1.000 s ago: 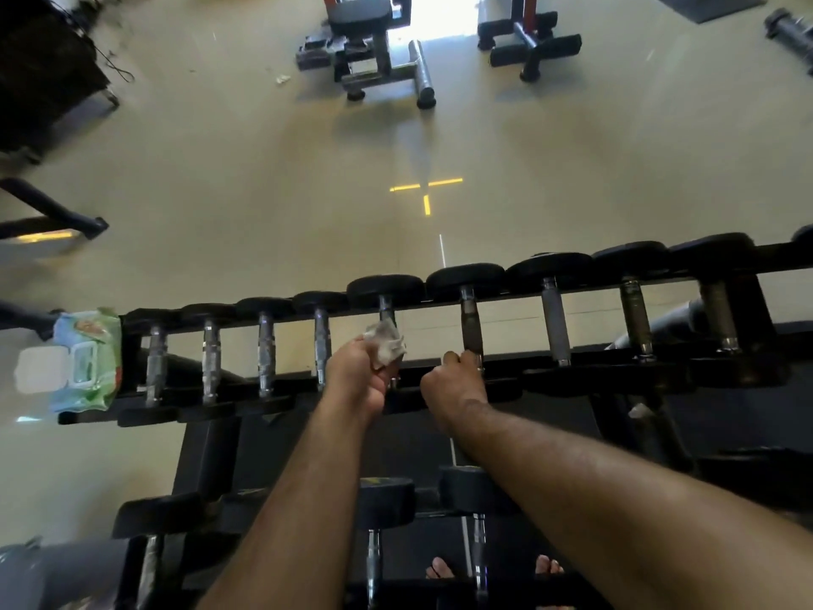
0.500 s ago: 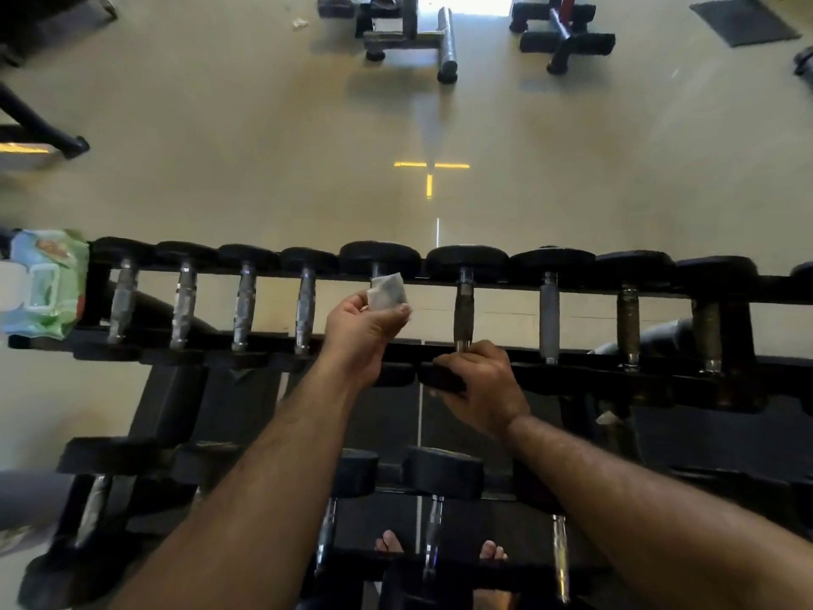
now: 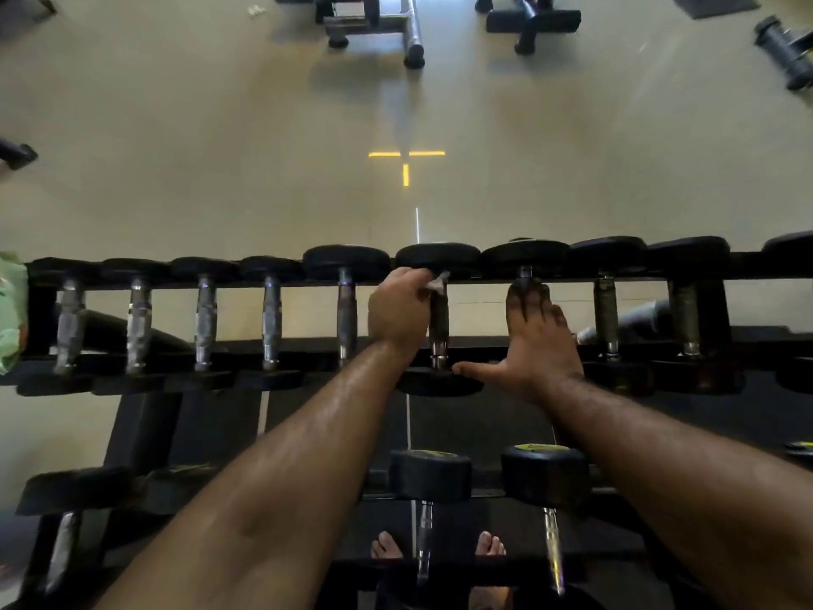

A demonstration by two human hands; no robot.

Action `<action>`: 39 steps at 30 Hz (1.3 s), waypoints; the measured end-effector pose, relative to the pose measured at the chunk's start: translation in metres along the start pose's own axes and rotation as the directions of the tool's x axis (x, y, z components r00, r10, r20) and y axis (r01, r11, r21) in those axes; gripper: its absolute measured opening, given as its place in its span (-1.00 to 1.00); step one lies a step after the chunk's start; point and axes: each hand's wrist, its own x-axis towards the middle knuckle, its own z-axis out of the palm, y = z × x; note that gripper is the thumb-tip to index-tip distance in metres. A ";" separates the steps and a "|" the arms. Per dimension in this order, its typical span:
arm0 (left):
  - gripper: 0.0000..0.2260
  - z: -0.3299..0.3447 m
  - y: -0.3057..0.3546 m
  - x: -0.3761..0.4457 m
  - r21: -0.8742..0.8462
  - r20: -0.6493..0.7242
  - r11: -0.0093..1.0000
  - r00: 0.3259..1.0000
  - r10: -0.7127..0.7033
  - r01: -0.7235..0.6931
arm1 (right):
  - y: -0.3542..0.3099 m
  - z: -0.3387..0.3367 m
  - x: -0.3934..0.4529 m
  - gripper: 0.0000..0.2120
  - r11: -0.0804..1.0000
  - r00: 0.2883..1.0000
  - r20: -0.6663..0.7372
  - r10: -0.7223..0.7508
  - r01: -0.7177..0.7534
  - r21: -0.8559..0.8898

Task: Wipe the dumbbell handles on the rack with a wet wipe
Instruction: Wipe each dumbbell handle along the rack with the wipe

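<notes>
A black rack (image 3: 748, 336) carries a row of dumbbells with metal handles across the view. My left hand (image 3: 398, 310) grips a crumpled white wet wipe (image 3: 437, 284) against the top end of the sixth dumbbell handle (image 3: 438, 328). My right hand (image 3: 534, 336) lies flat with straight fingers over the neighbouring handle to the right, hiding most of it, with the thumb stretched left toward the rack's near rail. The fingertips reach that dumbbell's far head (image 3: 525, 253).
A green wet-wipe pack (image 3: 11, 310) sits on the rack's left end. A lower shelf holds more dumbbells (image 3: 429, 477). My bare feet (image 3: 387, 545) stand below. Benches (image 3: 374, 24) and other gym gear stand on the pale floor beyond.
My left hand has moved right with the wipe from the fifth handle onto the sixth. My right hand left the rack's near rail and now lies flat over the seventh handle.
</notes>
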 end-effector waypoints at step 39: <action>-0.88 -0.041 0.007 -0.016 0.252 0.659 0.960 0.748 -0.077 -0.123 | -0.002 -0.013 -0.003 0.52 1.000 0.999 0.040 -0.026 0.026 0.004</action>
